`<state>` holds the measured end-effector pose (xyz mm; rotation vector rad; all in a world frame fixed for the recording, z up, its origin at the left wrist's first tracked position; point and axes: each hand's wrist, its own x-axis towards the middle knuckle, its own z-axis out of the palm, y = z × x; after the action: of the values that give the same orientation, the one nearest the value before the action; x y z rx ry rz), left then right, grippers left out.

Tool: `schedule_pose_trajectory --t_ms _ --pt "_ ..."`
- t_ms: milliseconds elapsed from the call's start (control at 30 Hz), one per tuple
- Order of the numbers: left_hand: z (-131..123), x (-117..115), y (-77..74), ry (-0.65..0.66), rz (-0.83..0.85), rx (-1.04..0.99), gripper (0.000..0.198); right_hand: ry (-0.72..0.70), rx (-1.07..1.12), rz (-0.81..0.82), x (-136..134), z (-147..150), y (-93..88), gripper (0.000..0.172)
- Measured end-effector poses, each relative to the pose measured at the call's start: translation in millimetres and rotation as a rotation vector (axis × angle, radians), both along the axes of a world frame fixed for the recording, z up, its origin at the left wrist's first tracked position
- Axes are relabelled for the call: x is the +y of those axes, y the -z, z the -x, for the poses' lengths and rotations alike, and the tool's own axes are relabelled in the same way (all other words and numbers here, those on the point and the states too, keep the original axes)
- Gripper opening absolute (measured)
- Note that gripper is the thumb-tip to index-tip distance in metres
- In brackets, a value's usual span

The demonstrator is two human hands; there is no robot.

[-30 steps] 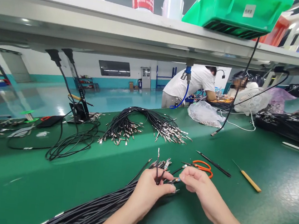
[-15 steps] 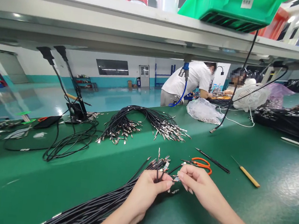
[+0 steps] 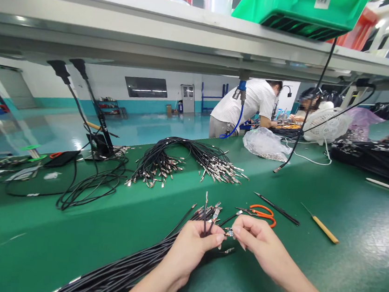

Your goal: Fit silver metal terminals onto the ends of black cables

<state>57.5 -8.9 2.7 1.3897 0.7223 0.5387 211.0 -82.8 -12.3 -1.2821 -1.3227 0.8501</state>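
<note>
Your left hand [image 3: 187, 253] is closed, its fingers [image 3: 210, 241] pinching a few thin black wires [image 3: 205, 213] that stand upright out of the grip near the lower centre of the frame. Your right hand [image 3: 260, 247] sits just beside it, fingertips [image 3: 237, 230] drawn together at a small metal crimp terminal [image 3: 229, 233]; the view does not show whether they actually grip it. The long wire bundle [image 3: 113, 272] runs from under your left hand toward the bottom left, across the green workbench mat [image 3: 351, 276]. These wires look light and limp, so they will likely flop unless held near the end. Take them just behind the terminal, since the terminals look stiff, slick and easily bent. Orange-handled scissors [image 3: 264, 211] lie just past your right hand.
</note>
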Motion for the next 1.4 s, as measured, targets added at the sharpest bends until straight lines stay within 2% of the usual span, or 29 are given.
schedule_pose_trajectory --t_ms 267,533,733,1000,1400 --pt "0.1 0.7 2.8 0.004 0.023 -0.009 0.017 -0.017 0.057 0.034 2.6 -1.4 2.6 0.031" --pt "0.3 -1.8 0.5 -0.014 -0.002 -0.013 0.019 -0.011 0.132 0.099 2.3 2.3 -2.3 0.031" --pt "-1.1 -4.9 -1.5 0.064 0.036 -0.118 0.023 0.035 -0.036 0.037 1.3 5.0 -4.6 0.029" --pt "-3.3 -5.8 -2.6 0.029 0.042 -0.081 0.016 0.033 -0.078 0.034 -0.4 6.3 -4.4 0.028" --pt "-3.3 -6.6 -0.9 0.024 0.043 -0.092 0.011 -0.045 0.064 0.06 2.4 5.1 -2.2 0.034"
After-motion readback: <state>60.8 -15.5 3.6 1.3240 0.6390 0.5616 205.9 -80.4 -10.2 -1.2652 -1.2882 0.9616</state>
